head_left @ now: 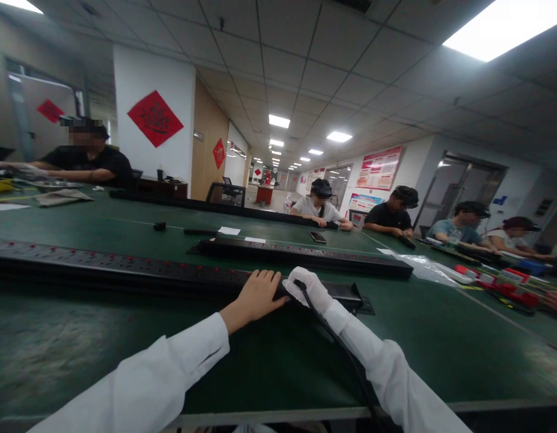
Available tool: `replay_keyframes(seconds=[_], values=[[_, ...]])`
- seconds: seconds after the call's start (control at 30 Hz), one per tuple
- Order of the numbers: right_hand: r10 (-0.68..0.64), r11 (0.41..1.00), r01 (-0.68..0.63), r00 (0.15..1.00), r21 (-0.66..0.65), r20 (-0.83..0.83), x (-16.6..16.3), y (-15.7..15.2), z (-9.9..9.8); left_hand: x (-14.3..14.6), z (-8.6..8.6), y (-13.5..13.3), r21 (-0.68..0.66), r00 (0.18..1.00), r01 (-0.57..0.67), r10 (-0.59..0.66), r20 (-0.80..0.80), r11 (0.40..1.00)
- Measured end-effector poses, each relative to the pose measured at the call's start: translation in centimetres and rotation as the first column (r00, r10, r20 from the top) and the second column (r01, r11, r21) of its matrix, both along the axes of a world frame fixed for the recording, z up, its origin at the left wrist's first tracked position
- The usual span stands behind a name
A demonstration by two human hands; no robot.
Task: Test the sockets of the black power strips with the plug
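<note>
A long black power strip with rows of sockets and small red dots lies across the green table. My left hand, bare, rests over the strip with its fingers laid across the top and the thumb along the near side. Just to its right, my right hand in a white glove is closed on a black cable at the strip's top. From there the cable runs down past the table's front edge. The cable's end is hidden inside the glove.
Behind lies a second black strip, with a third long black bar farther back. A phone, clear plastic bag and red parts are on the table. Several people sit around it.
</note>
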State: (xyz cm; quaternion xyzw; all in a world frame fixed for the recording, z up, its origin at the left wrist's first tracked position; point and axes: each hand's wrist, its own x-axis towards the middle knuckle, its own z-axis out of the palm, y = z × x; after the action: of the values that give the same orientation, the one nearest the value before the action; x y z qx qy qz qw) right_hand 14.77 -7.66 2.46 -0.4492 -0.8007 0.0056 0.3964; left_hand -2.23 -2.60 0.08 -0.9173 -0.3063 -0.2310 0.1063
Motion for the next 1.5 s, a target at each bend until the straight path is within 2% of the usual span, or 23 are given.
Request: replay_keyframes(seconds=[0.47,0.57,0.87,1.37,1.5], values=[[-0.021,1.000,0.021,0.999,0.003,0.035,0.0,-0.1,-0.1,-0.6,0.7,0.6,0.068,0.995,0.036,-0.030,-0.092,0.997],[-0.036,0.999,0.035,0.999,0.011,0.033,0.0,-0.3,-0.1,-1.0,1.0,1.1,0.088,0.994,0.009,0.000,-0.107,0.996],[-0.073,0.997,0.073,0.997,-0.006,0.027,0.0,-0.7,0.0,-1.1,0.6,1.5,0.026,0.995,-0.070,0.072,-0.071,0.997],[-0.084,0.996,0.084,0.996,-0.016,0.007,-0.1,-0.8,0.0,-1.1,0.9,1.3,-0.067,0.995,-0.065,0.059,-0.082,0.996],[-0.088,0.996,0.089,0.996,-0.017,0.019,-0.2,-0.8,0.0,-1.1,0.9,1.4,-0.057,0.994,-0.069,0.064,-0.085,0.996]])
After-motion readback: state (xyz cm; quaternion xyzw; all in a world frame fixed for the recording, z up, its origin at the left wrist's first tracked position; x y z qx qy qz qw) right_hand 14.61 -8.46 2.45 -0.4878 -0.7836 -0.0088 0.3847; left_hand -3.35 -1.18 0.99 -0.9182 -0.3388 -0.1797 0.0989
